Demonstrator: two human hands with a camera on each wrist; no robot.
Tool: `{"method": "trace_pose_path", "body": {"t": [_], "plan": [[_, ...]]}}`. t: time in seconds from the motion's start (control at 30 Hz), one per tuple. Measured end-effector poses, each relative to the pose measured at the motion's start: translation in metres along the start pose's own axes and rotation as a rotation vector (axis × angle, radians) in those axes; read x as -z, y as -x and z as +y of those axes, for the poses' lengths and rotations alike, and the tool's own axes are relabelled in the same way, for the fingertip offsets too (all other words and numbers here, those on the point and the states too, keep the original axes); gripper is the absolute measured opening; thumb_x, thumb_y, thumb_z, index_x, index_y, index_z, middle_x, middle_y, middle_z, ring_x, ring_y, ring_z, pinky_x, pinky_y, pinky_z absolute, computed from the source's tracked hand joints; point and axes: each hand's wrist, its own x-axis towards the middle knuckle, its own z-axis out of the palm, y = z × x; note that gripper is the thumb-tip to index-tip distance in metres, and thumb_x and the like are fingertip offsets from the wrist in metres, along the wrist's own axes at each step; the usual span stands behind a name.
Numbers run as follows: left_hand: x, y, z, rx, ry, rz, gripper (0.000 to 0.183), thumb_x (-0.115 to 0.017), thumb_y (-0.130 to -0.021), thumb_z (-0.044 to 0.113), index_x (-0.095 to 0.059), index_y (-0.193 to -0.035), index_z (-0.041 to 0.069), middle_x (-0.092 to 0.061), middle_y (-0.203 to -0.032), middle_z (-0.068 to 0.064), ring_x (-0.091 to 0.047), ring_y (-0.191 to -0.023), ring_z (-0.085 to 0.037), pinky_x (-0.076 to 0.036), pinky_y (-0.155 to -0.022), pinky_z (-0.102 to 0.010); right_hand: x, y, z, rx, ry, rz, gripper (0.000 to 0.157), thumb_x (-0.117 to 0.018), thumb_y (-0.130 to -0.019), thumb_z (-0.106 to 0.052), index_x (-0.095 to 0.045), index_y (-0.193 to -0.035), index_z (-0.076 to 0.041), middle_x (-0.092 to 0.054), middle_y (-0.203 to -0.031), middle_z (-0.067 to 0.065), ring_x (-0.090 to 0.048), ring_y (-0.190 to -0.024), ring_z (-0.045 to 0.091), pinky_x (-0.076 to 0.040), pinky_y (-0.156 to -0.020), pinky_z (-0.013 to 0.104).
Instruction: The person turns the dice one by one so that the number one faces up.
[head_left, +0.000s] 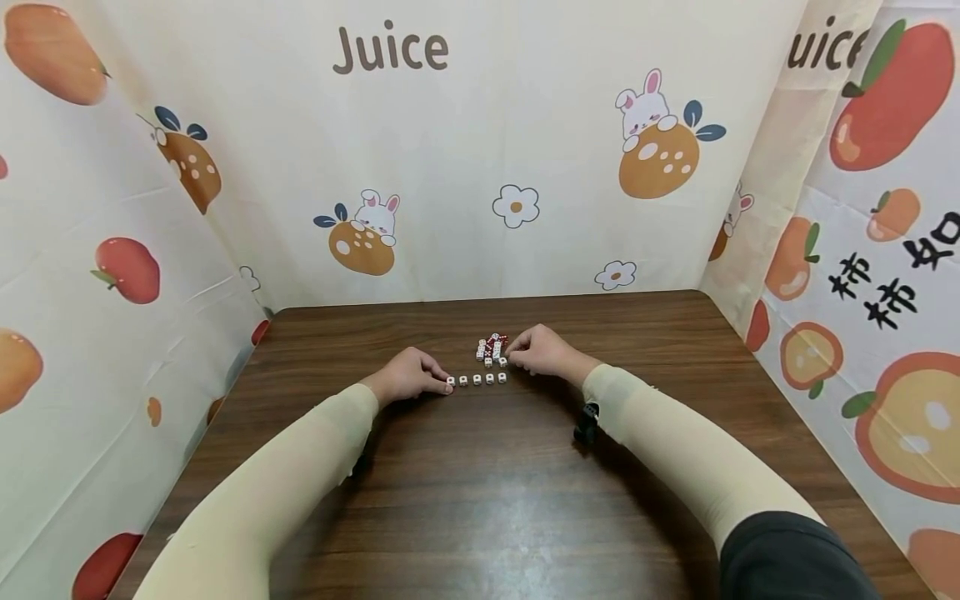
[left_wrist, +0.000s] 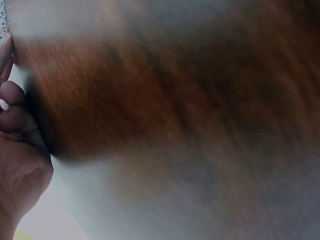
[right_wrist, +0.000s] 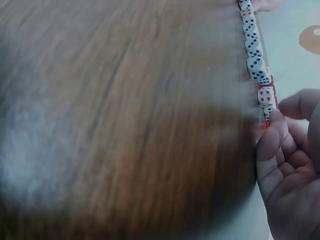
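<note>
Several small white dice with dark and red pips stand in a spaced row (head_left: pixel 477 380) on the brown table. My left hand (head_left: pixel 416 372) is at the row's left end, thumb and forefinger pinching the leftmost die (head_left: pixel 451 381). Behind the row sits a tight cluster of white and red dice (head_left: pixel 491 347). From the right my right hand (head_left: pixel 542 350) reaches to that cluster, its fingertips beside a white die (head_left: pixel 503 362) at the front corner. In the right wrist view its bent fingers (right_wrist: pixel 270 142) are right by the dice; I cannot tell whether they grip one.
The wood-grain table (head_left: pixel 480 483) ends at a fabric backdrop (head_left: pixel 450 167) printed with fruit and rabbits. Similar printed sheets hang at the left and right sides. A small black device (head_left: pixel 587 423) is worn at the right wrist.
</note>
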Motion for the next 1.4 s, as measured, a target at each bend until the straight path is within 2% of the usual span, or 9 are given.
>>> {"method": "trace_pose_path", "body": {"t": [0.2, 0.47, 0.7, 1.07, 1.4], "plan": [[0.0004, 0.0003, -0.0009, 0.000, 0.001, -0.002, 0.014, -0.096, -0.094, 0.027, -0.093, -0.105, 0.019, -0.082, -0.101, 0.001, -0.055, -0.062, -0.011, -0.050, -0.059, -0.028, -0.0002, -0.0010, 0.0036, 0.065, -0.004, -0.047, 0.024, -0.081, -0.098, -0.013, -0.088, -0.120, -0.005, -0.074, -0.074, -0.006, -0.062, -0.058, 0.007, -0.056, -0.060, 0.024], [0.0012, 0.0028, 0.0018, -0.002, 0.002, -0.004, 0.015, -0.096, -0.095, 0.027, -0.093, -0.107, 0.018, -0.082, -0.102, 0.000, -0.055, -0.063, -0.011, -0.051, -0.060, -0.028, -0.0013, -0.0038, 0.0056, 0.083, 0.027, -0.061, 0.028, -0.087, -0.098, -0.014, -0.087, -0.125, -0.006, -0.066, -0.067, -0.009, -0.056, -0.055, 0.005, -0.049, -0.057, 0.022], [-0.0002, 0.0022, 0.0003, -0.005, -0.008, -0.004, 0.015, -0.095, -0.095, 0.027, -0.093, -0.107, 0.018, -0.083, -0.103, 0.000, -0.056, -0.064, -0.011, -0.051, -0.061, -0.028, -0.0046, -0.0051, 0.0082, 0.110, 0.046, -0.060, 0.023, -0.085, -0.099, -0.015, -0.089, -0.120, -0.007, -0.066, -0.065, -0.010, -0.053, -0.055, 0.004, -0.044, -0.059, 0.022], [-0.0003, 0.0001, 0.0003, -0.001, -0.004, -0.004, 0.015, -0.096, -0.095, 0.026, -0.093, -0.107, 0.018, -0.082, -0.101, 0.001, -0.055, -0.063, -0.011, -0.051, -0.060, -0.028, -0.0046, -0.0025, 0.0052, 0.078, 0.048, -0.055, 0.022, -0.086, -0.100, -0.017, -0.089, -0.120, -0.007, -0.066, -0.065, -0.008, -0.053, -0.055, 0.005, -0.045, -0.060, 0.023], [0.0002, -0.0004, 0.0005, -0.001, -0.004, -0.004, 0.015, -0.096, -0.095, 0.027, -0.093, -0.107, 0.019, -0.083, -0.103, 0.000, -0.055, -0.062, -0.011, -0.051, -0.060, -0.028, -0.0047, -0.0019, 0.0070, 0.091, 0.047, -0.039, 0.017, -0.086, -0.101, -0.017, -0.090, -0.114, -0.007, -0.064, -0.064, -0.010, -0.052, -0.058, 0.005, -0.046, -0.066, 0.024]]}}
